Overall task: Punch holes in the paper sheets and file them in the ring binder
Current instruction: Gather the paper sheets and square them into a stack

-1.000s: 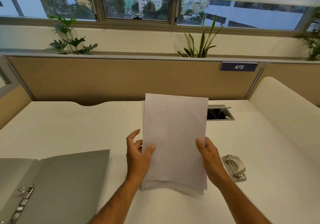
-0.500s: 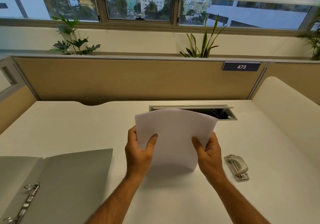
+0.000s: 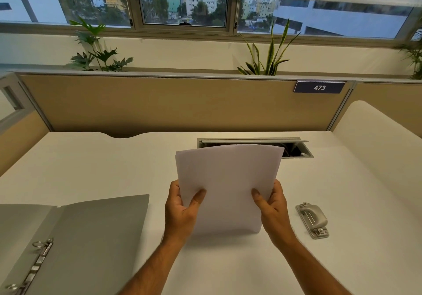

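Since a second ago the paper sheets (image 3: 226,187) have come down from a raised, flat hold to stand on their lower edge on the table (image 3: 114,164), and over the last half second they have barely shifted. Both hands grip the stack by its side edges: the left hand (image 3: 180,210) has its thumb pressed across the front of the sheets with the fingers curled behind, and the right hand (image 3: 274,208) mirrors it on the other edge. The stack bows slightly, its top edge arching away from the person, and several sheet edges fan out at the upper left corner.

To the left, well apart from the sheets, the grey ring binder (image 3: 91,237) lies open and flat on the table, its metal ring mechanism (image 3: 34,265) running along the spine near the lower left corner of the view; whether the rings stand open or closed cannot be told. To the right of the right hand, near but not touching it, a grey metal hole punch (image 3: 313,220) sits on the table.

Behind the sheets a cable slot (image 3: 294,150) with a raised flap is set into the table. A beige partition (image 3: 159,105) backs the table and carries a dark plate reading 473 (image 3: 319,87). Green plants (image 3: 98,50) stand behind it below a row of windows (image 3: 185,9).
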`<state>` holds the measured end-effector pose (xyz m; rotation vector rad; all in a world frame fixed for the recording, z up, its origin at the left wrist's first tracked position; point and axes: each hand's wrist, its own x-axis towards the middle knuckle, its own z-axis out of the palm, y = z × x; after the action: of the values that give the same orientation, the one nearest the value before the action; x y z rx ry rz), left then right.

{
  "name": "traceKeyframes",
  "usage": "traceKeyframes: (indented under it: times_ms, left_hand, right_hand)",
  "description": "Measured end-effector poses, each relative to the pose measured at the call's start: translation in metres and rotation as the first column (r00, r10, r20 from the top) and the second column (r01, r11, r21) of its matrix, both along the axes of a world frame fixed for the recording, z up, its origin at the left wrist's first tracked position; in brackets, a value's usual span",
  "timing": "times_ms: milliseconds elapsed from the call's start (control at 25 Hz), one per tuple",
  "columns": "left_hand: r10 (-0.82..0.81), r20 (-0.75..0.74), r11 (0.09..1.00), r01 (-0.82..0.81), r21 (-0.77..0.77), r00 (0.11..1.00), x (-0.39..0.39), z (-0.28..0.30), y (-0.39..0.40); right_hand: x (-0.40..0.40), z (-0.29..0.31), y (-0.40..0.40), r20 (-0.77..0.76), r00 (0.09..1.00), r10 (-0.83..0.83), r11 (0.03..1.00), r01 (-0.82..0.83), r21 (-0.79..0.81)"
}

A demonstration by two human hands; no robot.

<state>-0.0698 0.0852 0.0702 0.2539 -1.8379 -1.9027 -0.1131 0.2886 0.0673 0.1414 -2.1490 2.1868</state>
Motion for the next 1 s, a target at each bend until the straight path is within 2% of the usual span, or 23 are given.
traceKeyframes:
  times_ms: [200,440,560,720,800,840,880,920,960,1000]
  left_hand:
    - [-0.046,0.110,0.999,0.044,0.017,0.993,0.001,-0.023,-0.002]
    - [-0.032,0.147,0.999,0.029,0.028,0.989,-0.001,-0.024,0.000]
    - [-0.058,0.223,0.997,0.047,0.054,0.973,-0.004,-0.026,-0.001]
    - [-0.036,0.269,0.999,0.028,0.034,0.962,-0.005,-0.024,-0.001]
    - [-0.007,0.283,0.999,0.017,-0.030,0.959,-0.004,-0.018,-0.001]
    - [0.010,0.287,0.995,0.018,-0.094,0.958,-0.004,-0.012,-0.002]
    - [0.025,0.288,0.982,0.030,-0.186,0.957,-0.004,-0.004,-0.004]
    - [0.040,0.285,0.949,0.053,-0.311,0.958,-0.005,0.007,-0.007]
    - [0.053,0.274,0.888,0.081,-0.453,0.960,-0.007,0.019,-0.010]
    - [0.059,0.263,0.800,0.112,-0.590,0.963,-0.009,0.032,-0.012]
  right_hand:
    - [0.003,-0.011,0.001,0.076,0.997,0.022,1.000,-0.023,0.005]
    - [0.003,-0.017,0.005,0.157,0.987,0.024,0.998,-0.033,0.055]
    - [0.001,-0.015,0.010,0.191,0.979,0.072,0.996,-0.080,0.033]
    - [-0.001,-0.017,0.014,0.257,0.960,0.112,0.992,-0.123,0.027]
    - [0.001,-0.014,0.015,0.261,0.955,0.142,0.985,-0.163,0.060]
    - [0.001,-0.009,0.015,0.209,0.975,0.079,0.982,-0.112,0.154]
    - [0.000,0.000,0.015,0.091,0.994,-0.063,0.953,0.032,0.302]
    - [-0.002,0.012,0.015,-0.104,0.975,-0.198,0.878,0.223,0.423]
    - [-0.002,0.029,0.015,-0.372,0.896,-0.244,0.779,0.410,0.475]
    - [-0.003,0.048,0.014,-0.627,0.760,-0.173,0.695,0.545,0.469]
